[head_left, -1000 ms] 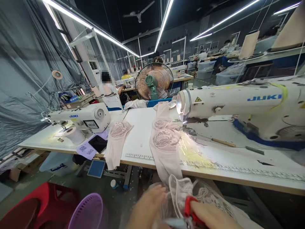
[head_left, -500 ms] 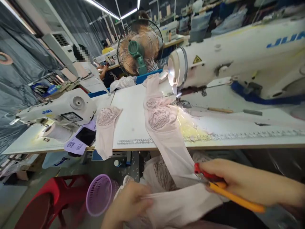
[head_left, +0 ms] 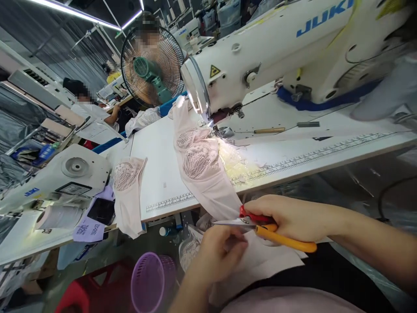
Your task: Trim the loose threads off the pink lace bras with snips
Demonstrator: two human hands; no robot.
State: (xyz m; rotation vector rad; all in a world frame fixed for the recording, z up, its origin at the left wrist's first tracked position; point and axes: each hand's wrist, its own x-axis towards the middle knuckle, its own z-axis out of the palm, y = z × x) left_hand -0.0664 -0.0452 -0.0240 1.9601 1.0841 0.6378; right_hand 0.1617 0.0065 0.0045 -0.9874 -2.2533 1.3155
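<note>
My right hand (head_left: 289,219) grips scissors (head_left: 289,242) with one red and one orange handle. The blades point left, over my lap, just above the fingers of my left hand (head_left: 218,254). Those fingers are curled on a pale pink bra piece (head_left: 260,261) that drapes across my lap; my hand hides part of it. A pale pink lace bra (head_left: 197,161) lies under the sewing machine's head and hangs over the table edge, reaching down near the scissors. Another pink lace bra piece (head_left: 127,191) lies further left, its lower end past the edge.
A white sewing machine (head_left: 234,74) stands on the table (head_left: 156,169), with a second machine (head_left: 74,169) at left. Below are a purple basket (head_left: 148,282) and a red stool (head_left: 84,291). A fan (head_left: 143,65) and co-workers are behind. A phone (head_left: 100,211) lies left.
My view has turned and tilted, so the machine sits further left. My left hand has come closer to the scissors, and the fabric once stretched between my hands now hangs looser.
</note>
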